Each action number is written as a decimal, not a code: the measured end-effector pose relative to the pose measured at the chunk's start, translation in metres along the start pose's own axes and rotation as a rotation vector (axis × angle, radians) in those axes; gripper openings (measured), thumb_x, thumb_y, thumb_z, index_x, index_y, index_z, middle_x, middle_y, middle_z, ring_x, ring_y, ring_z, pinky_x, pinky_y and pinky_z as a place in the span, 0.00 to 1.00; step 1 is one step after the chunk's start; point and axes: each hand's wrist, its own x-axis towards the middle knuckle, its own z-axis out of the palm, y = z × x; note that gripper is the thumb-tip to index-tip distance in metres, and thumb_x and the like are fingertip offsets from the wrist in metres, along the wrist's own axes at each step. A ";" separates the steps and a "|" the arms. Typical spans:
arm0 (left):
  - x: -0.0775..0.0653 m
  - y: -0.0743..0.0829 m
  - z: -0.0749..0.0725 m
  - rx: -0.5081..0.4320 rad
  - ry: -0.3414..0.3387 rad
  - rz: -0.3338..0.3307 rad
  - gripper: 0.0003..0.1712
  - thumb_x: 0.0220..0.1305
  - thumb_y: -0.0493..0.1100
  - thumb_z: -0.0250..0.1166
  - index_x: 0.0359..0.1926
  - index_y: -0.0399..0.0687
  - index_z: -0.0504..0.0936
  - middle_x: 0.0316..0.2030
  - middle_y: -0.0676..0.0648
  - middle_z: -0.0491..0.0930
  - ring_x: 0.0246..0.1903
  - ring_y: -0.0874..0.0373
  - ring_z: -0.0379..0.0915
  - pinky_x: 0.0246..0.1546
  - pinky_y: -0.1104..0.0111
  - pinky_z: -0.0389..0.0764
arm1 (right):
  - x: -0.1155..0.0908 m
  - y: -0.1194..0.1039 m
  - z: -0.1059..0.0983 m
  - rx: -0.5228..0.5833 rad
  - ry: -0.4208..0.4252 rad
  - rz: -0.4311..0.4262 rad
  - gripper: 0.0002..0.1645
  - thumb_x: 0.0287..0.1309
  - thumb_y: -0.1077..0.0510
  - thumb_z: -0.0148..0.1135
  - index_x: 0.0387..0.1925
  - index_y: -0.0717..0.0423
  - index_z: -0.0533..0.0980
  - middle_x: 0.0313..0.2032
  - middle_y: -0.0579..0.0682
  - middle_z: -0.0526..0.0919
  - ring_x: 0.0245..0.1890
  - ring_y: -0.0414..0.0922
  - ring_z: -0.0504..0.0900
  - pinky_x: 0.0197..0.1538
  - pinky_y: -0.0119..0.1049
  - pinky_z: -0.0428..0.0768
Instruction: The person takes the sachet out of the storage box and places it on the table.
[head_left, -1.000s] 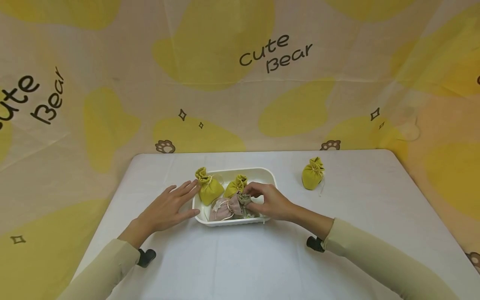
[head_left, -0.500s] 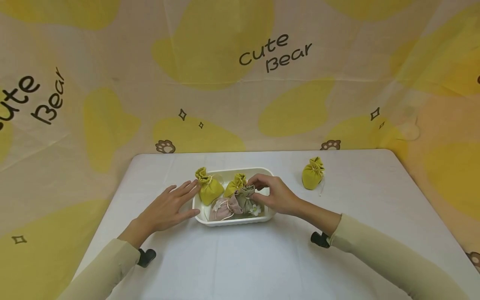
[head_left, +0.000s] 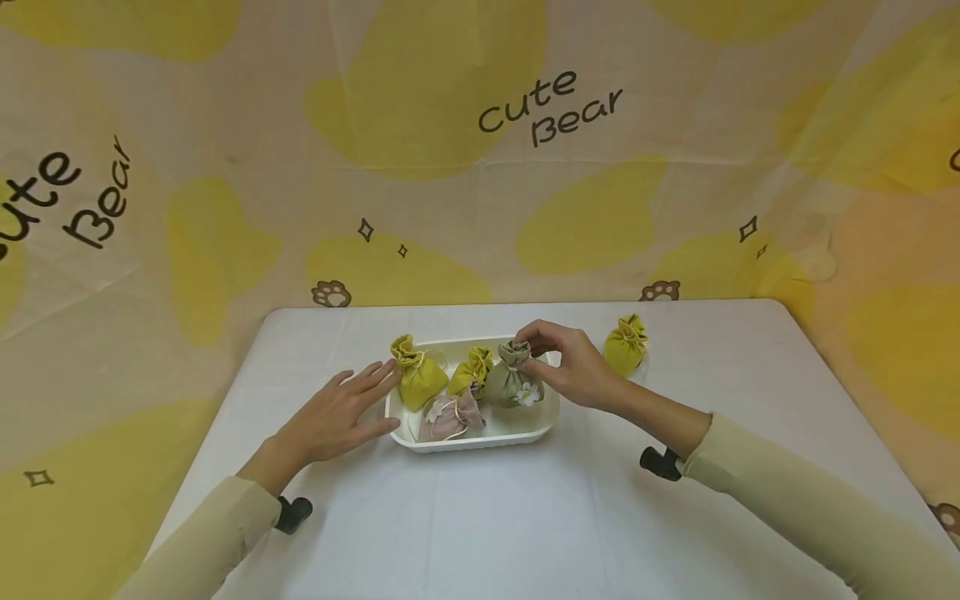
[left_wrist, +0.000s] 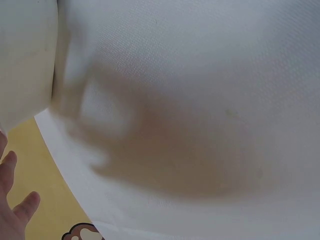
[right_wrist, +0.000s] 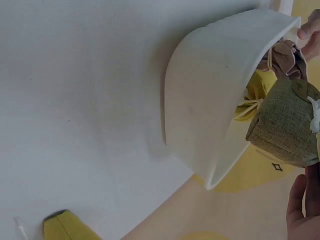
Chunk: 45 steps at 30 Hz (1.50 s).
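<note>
My right hand (head_left: pixel 573 367) pinches the gathered neck of a grey-green drawstring pouch (head_left: pixel 510 390) with a white flower on it. In the right wrist view this pouch (right_wrist: pixel 280 122) hangs above the rim of the white tray (right_wrist: pixel 205 90). Inside the tray are a pink pouch (head_left: pixel 446 417) lying at the front, a yellow pouch (head_left: pixel 420 385) at the left and another yellow pouch (head_left: pixel 468 373) behind. My left hand (head_left: pixel 341 417), fingers extended, is at the tray's left side, its fingertips by the left yellow pouch.
One more yellow pouch (head_left: pixel 624 346) stands on the white-covered table (head_left: pixel 465 525), to the right of the tray and beyond my right hand. A patterned yellow cloth (head_left: pixel 442 208) hangs behind the table.
The grey-green pouch has come up from the tray's front right, rising and shifting right and away in my right hand. My left hand stays in place.
</note>
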 end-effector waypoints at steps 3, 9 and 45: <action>0.000 0.000 0.000 0.003 -0.008 -0.002 0.44 0.69 0.66 0.55 0.76 0.47 0.59 0.76 0.44 0.55 0.73 0.42 0.53 0.67 0.40 0.60 | 0.001 -0.002 -0.007 -0.012 0.038 0.004 0.14 0.58 0.70 0.67 0.46 0.61 0.78 0.44 0.53 0.84 0.41 0.47 0.85 0.49 0.39 0.83; 0.000 0.000 0.000 0.003 -0.016 -0.006 0.45 0.69 0.67 0.54 0.77 0.48 0.59 0.76 0.44 0.55 0.73 0.42 0.52 0.67 0.40 0.60 | 0.003 0.000 -0.020 -0.049 0.116 -0.007 0.14 0.57 0.72 0.67 0.45 0.63 0.78 0.42 0.55 0.85 0.40 0.49 0.85 0.48 0.39 0.83; 0.000 0.000 0.000 0.011 -0.007 0.005 0.45 0.70 0.68 0.53 0.77 0.48 0.58 0.76 0.45 0.55 0.74 0.43 0.53 0.67 0.40 0.60 | -0.011 0.072 -0.055 -0.178 0.305 0.186 0.14 0.61 0.73 0.62 0.49 0.67 0.76 0.49 0.62 0.83 0.50 0.59 0.83 0.52 0.47 0.82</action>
